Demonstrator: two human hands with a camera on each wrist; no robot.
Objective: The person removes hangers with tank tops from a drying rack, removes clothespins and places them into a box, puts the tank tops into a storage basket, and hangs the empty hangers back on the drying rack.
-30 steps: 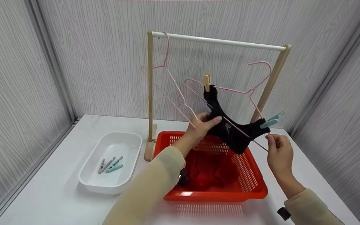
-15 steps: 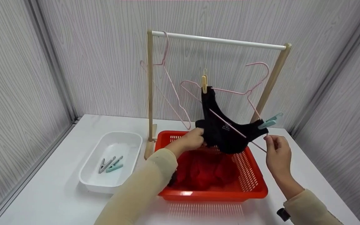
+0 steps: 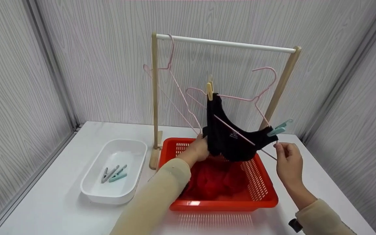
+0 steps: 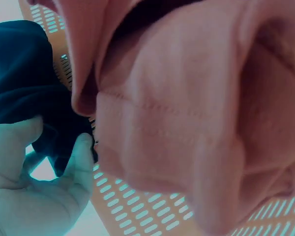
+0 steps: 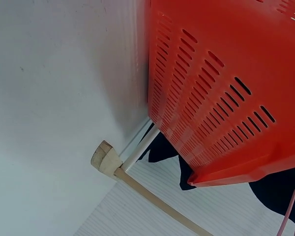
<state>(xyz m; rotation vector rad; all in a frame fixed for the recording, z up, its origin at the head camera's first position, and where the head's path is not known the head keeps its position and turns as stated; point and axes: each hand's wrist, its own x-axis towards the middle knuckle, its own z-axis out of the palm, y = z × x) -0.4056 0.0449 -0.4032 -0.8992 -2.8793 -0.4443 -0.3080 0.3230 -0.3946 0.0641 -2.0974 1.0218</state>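
A pair of black underpants (image 3: 222, 140) hangs from a pink wire hanger (image 3: 235, 97). One top corner is held by a yellow clothespin (image 3: 210, 91), the other by a teal clothespin (image 3: 276, 131). My left hand (image 3: 197, 150) grips the left edge of the cloth; in the left wrist view, thumb and finger (image 4: 81, 160) pinch the dark fabric (image 4: 19, 59). With my right hand (image 3: 289, 163) I pinch the hanger's lower right corner and keep the hanger tilted. Only a fingertip of that hand shows in the right wrist view, beside the pink wire (image 5: 287, 214).
A red perforated basket (image 3: 224, 205) with red clothing (image 3: 211, 179) stands under the underpants. Behind it rises a rack with a white rod (image 3: 227, 43), where another pink hanger (image 3: 178, 86) hangs. A white tray (image 3: 88, 176) at left holds grey and teal clothespins (image 3: 117, 176).
My left hand moved from the front of the underpants to their left edge and took hold there. Underpants and hanger shifted slightly left and down; the right hand kept its hold.
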